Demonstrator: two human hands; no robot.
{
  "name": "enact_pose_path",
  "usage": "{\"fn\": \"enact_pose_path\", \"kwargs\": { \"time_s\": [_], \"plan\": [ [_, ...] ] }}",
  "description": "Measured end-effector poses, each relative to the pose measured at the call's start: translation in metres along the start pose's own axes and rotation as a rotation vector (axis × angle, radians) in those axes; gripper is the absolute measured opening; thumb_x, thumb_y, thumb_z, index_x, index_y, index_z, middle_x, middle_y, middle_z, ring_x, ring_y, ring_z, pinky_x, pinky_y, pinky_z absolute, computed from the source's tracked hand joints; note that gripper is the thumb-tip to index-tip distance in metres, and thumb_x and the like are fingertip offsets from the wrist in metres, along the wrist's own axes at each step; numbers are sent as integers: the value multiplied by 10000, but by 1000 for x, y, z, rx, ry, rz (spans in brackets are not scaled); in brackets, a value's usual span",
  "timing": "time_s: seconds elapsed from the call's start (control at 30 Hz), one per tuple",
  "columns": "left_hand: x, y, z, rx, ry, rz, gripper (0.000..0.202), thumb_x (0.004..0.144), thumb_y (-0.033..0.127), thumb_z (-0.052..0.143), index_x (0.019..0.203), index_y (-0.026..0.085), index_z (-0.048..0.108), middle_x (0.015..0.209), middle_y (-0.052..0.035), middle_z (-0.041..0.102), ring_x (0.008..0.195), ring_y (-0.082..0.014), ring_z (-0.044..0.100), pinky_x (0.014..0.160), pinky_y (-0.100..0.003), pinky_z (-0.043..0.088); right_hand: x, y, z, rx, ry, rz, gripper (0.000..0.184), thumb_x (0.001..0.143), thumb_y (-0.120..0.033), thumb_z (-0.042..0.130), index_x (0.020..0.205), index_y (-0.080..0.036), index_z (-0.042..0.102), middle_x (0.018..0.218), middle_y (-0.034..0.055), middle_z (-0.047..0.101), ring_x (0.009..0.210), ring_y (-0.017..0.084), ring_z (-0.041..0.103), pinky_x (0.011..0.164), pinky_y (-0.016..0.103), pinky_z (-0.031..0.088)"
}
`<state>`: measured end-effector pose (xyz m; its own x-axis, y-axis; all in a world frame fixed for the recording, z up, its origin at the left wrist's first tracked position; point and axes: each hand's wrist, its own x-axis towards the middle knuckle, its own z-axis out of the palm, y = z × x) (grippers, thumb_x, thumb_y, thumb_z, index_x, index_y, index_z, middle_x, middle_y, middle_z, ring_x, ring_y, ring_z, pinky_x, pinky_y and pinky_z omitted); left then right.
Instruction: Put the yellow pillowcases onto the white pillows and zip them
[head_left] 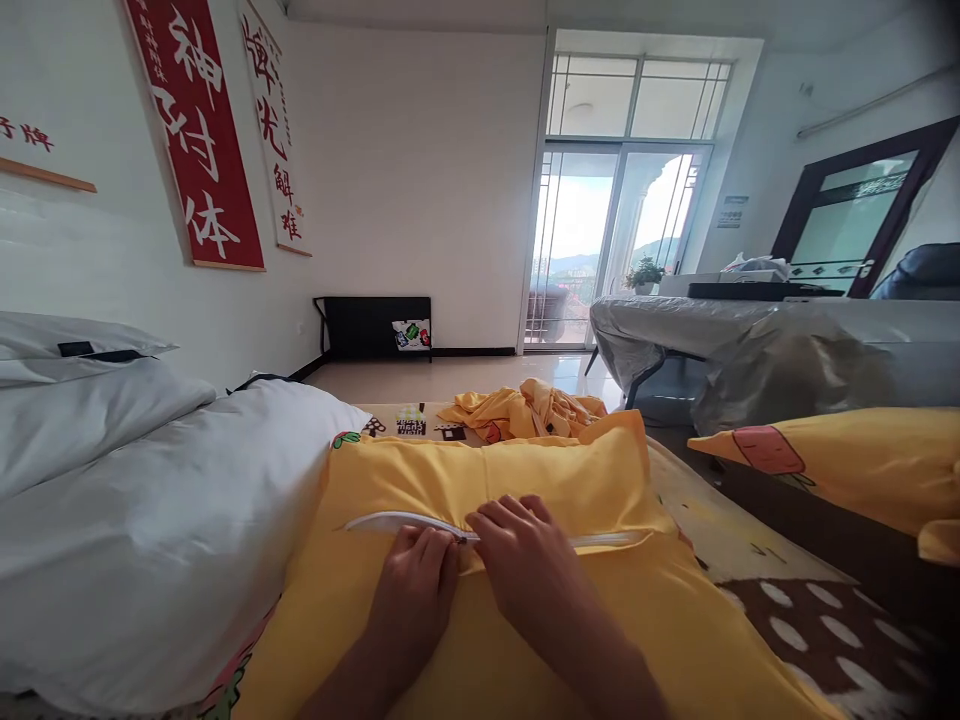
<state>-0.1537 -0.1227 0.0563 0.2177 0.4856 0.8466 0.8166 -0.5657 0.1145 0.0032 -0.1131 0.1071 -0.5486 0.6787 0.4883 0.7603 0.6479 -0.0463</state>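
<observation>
A plump yellow pillowcase point(570, 480) lies in front of me, with a white zipper point(405, 520) running across it. To the left of my hands the zipper gapes, showing white inside. On the right its white tape point(607, 540) shows along a fold. My left hand point(416, 585) is closed on the zipper's lower edge, close to the small dark slider. Over the upper edge, just right of the slider, curl the fingers of my right hand point(521, 550), gripping the yellow cloth. Both sets of fingertips are partly hidden, and the pull tab cannot be made out clearly.
White pillows point(165, 500) are heaped at the left. Beyond the pillowcase lies crumpled yellow cloth point(525, 408) on a patterned blanket point(757, 560). Another yellow piece point(862, 460) is at the right. Farther back stands a plastic-covered table point(675, 315).
</observation>
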Motion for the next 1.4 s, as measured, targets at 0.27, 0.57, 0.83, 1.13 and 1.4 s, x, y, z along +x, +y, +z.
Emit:
{"fn": "enact_pose_path", "kwargs": {
  "time_s": [0.27,0.57,0.83,1.13,1.4],
  "plan": [
    [-13,-8,12,147,-74,35,241,913,82,340,756,199,482,663,2,594,562,-168,517,536,-280,360,3,4,39,78,-24,-25,182,862,-107,519,723,-190,601,777,-5,625,746,124,537,697,267,292],
    [-6,1,-8,134,-77,45,252,875,40,351,736,190,498,659,-7,583,601,-156,503,663,-302,370,-6,11,24,119,166,-145,229,864,-59,428,689,-177,517,707,15,563,670,138,465,695,278,285],
    [-4,-3,-43,34,-193,-37,231,889,112,391,696,203,479,608,17,568,581,-148,508,578,-251,382,-20,13,7,179,193,-227,205,841,-64,417,686,-184,478,694,13,546,640,135,428,703,284,291],
    [-12,-24,-67,201,-254,57,255,890,102,351,701,217,479,599,27,543,522,-156,467,584,-291,327,-23,16,4,216,176,-265,212,831,-61,414,676,-196,464,662,-5,550,617,128,444,766,291,302],
    [-8,-44,-91,129,-550,-223,299,932,218,329,671,204,474,622,14,570,589,-156,501,600,-263,341,-20,16,14,204,97,-238,228,842,-55,442,665,-192,486,675,-11,560,639,122,469,784,276,301]
  ]
}}
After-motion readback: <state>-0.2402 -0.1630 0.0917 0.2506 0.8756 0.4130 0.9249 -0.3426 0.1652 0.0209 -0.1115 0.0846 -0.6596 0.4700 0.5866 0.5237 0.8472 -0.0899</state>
